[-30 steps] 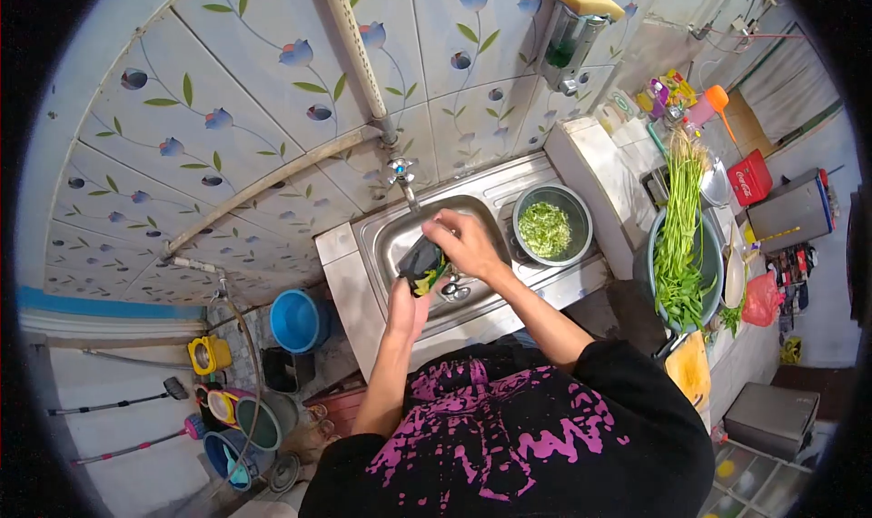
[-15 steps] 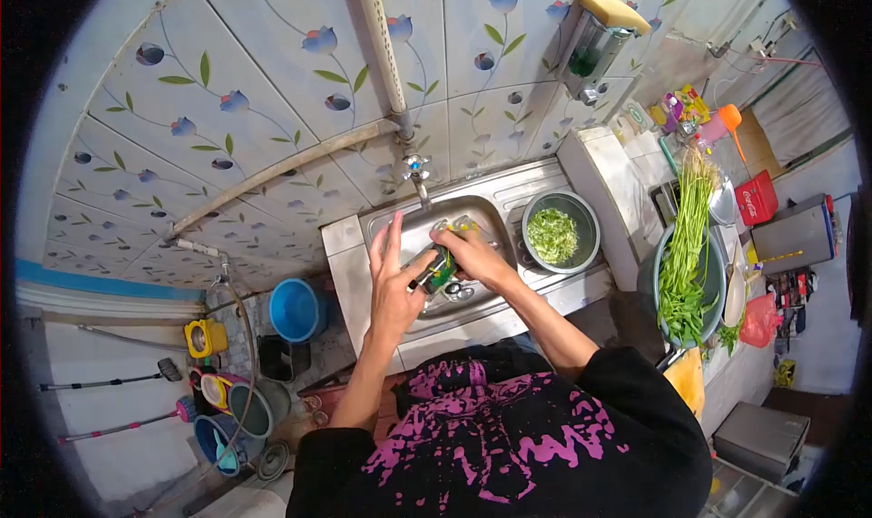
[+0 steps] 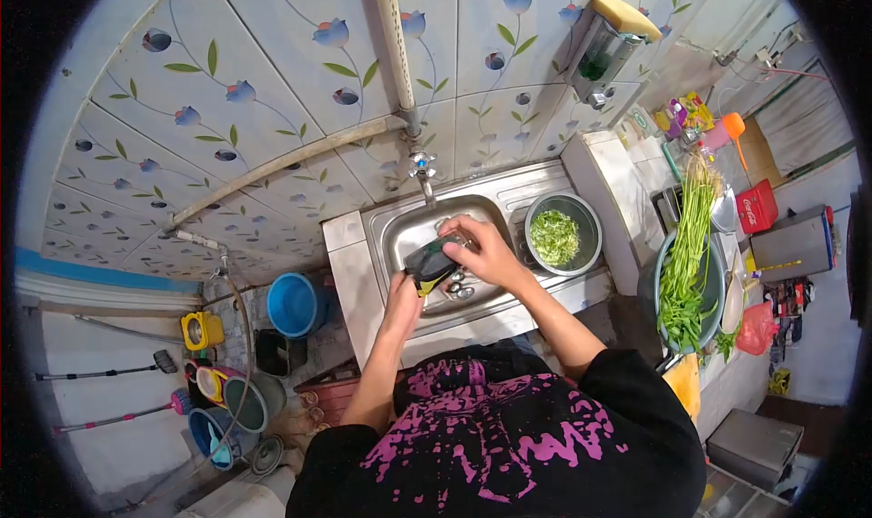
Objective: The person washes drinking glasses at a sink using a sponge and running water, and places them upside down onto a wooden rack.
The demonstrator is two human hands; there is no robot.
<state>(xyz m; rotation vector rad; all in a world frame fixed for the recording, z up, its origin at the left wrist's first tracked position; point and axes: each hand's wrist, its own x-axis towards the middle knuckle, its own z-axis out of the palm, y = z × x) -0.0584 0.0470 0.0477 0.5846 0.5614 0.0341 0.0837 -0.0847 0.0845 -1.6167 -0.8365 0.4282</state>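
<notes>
Over the sink point(image 3: 400, 236), the right hand point(image 3: 486, 255) gripped the sponge point(image 3: 429, 262) against the half-closed left hand point(image 3: 402, 302); scrubbing was best kept beneath the tap point(image 3: 421, 168).

**Where things sit around the sink**

We hold both hands over the sink point(image 3: 400, 232), near its front edge: our left hand point(image 3: 402, 298) at the front, our right hand point(image 3: 486, 255) just behind and to the right, with a sponge point(image 3: 429, 264) between them. The tap point(image 3: 421, 171) stands at the sink's back edge, below a pipe point(image 3: 392, 41) on the wall. On the sink's right side rests a bowl point(image 3: 581, 211) with chopped greens point(image 3: 554, 236) in it. Further right, a basin point(image 3: 710, 273) at the counter's front edge carries long greens point(image 3: 688, 236). A soap dispenser point(image 3: 607, 37) hangs on the wall behind the bowl. Left of the sink, on the floor, stands a bucket point(image 3: 292, 302).
</notes>
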